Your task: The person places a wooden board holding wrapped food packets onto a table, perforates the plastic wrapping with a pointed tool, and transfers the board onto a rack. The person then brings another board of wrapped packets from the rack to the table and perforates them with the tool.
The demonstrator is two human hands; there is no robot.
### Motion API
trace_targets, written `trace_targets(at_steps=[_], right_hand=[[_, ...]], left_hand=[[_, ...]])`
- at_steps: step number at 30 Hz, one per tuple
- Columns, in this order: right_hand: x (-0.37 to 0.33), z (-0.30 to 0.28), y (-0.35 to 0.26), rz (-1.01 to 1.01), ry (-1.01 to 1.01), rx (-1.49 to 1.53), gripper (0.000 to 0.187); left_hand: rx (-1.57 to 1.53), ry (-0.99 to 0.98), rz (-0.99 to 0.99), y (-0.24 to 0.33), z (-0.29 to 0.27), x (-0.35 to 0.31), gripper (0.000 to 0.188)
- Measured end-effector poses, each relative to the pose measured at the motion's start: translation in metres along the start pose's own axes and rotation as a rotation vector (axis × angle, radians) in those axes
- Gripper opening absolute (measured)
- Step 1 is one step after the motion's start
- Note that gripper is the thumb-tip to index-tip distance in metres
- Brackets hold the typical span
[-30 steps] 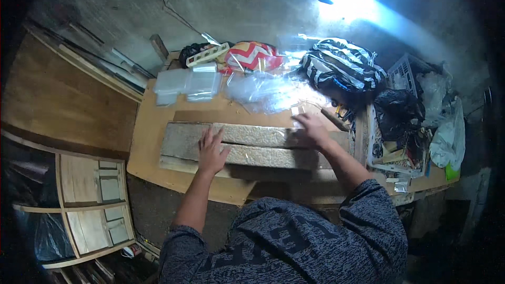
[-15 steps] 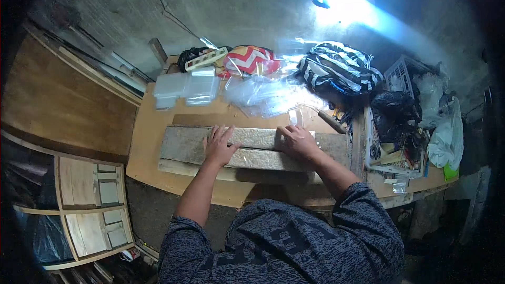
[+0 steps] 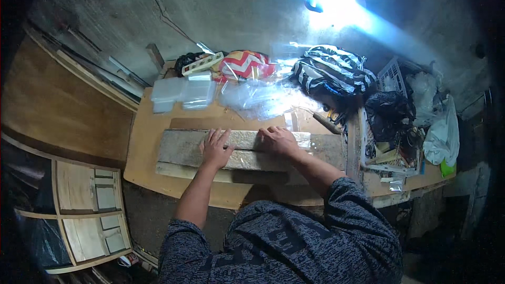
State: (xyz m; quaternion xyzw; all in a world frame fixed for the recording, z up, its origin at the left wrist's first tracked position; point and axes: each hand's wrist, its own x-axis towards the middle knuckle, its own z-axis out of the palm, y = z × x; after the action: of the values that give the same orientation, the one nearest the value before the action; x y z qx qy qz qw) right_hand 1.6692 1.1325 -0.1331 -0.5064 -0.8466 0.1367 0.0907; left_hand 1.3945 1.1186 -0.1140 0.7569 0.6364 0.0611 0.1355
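Note:
A long, pale, bumpy slab (image 3: 243, 139) lies across a weathered grey wooden board (image 3: 179, 150), its right end shiny as if wrapped in clear plastic. Parallel to it on the near side is a second pale bumpy slab (image 3: 255, 161). My left hand (image 3: 214, 150) rests with spread fingers over the slabs' left end. Toward the right part of the far slab, my right hand (image 3: 280, 141) has its fingers bent down and pressed together on the slab's top and far edge. Its fingertips are partly hidden.
Behind lie stacked clear plastic sheets (image 3: 197, 92), loose clear bags (image 3: 252, 99), a power strip (image 3: 204, 63) and a striped bag (image 3: 331, 71). A dark-handled tool (image 3: 326, 122) sits right of them, near a white crate (image 3: 363, 142) of odds and ends. The table's near edge (image 3: 181, 197) curves past my left forearm.
My right hand has slid left along the far slab, uncovering more of its shiny right end. My left hand stays nearly in place. The whole view has shifted slightly.

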Motion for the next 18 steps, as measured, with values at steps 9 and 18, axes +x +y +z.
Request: trace_targets(at_steps=[9,18], right_hand=[[-0.121,-0.039,0.024,0.613,0.589,0.069,0.049],[-0.233,0.014,-0.009,1.029,0.3,0.352,0.067]], left_hand=[[-0.351,0.286,-0.144,-0.047,-0.014,-0.103,0.065],[-1.14,0.561,-0.666,-0.064,0.001,-0.22,0.072]])
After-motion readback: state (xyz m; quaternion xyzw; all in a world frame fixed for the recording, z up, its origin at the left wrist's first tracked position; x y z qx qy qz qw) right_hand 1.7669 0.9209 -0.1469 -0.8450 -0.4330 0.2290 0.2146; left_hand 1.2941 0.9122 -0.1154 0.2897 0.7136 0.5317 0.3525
